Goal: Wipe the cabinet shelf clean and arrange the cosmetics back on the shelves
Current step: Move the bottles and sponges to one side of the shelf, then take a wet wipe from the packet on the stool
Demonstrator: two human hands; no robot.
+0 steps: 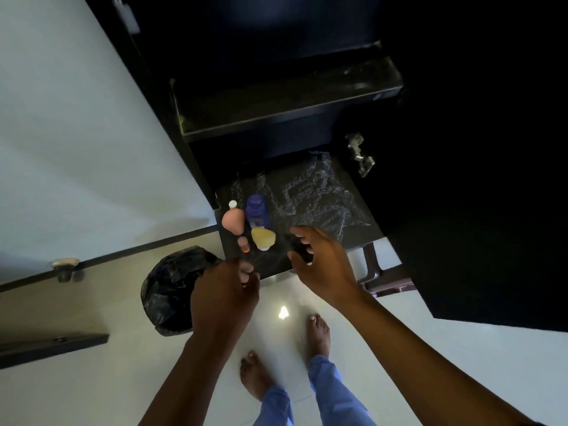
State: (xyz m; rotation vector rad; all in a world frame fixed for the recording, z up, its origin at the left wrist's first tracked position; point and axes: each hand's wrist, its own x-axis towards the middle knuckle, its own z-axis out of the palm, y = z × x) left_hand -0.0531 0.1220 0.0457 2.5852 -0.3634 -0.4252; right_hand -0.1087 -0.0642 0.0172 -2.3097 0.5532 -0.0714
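The lower cabinet shelf (344, 229) is dark and lined with crinkled plastic. At its front left corner stand a pink bottle (233, 221), a blue bottle (256, 213), a yellow bottle (263, 238) and a small white-capped item (232, 204). A small pink tube with an orange end (244, 243) lies just in front of them. My left hand (224, 293) is right below that tube with its fingertips pinched together, a small gap from it. My right hand (322, 265) hovers over the shelf's front edge, fingers curled. Whether it holds something dark is unclear.
An upper dark shelf (276, 112) juts out above. The open cabinet door (476, 210) stands to the right, its hinge (361, 155) showing. A bin lined with a black bag (169, 290) sits on the pale floor at left, and my bare feet (318, 333) are below.
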